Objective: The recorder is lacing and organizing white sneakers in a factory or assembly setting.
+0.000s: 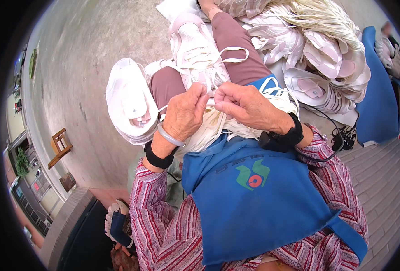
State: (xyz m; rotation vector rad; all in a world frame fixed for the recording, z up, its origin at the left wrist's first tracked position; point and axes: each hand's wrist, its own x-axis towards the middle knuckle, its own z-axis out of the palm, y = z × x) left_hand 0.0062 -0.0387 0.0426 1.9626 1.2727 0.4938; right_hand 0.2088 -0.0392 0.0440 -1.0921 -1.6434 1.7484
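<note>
A pale pink and white shoe upper [191, 47] lies across my lap between the knees, white laces [204, 56] threaded through its eyelets. One lace loop [236, 55] spreads onto my right thigh. My left hand [186, 110] is closed in a pinch beside the upper's near end, on a white shoelace, mostly hidden by the fingers. My right hand [249, 106], a little apart from it, pinches in the same way at the lace. Beneath both hands a bundle of loose cream laces [209, 128] rests on my blue apron [240, 198].
Stacked white shoe uppers [130, 99] stand by my left knee. A large pile of pink and white uppers [324, 58] with hanging laces [317, 18] sits at the right. Beyond are a blue board-like surface [378, 90], black cable [344, 137] and a small wooden stool [60, 147].
</note>
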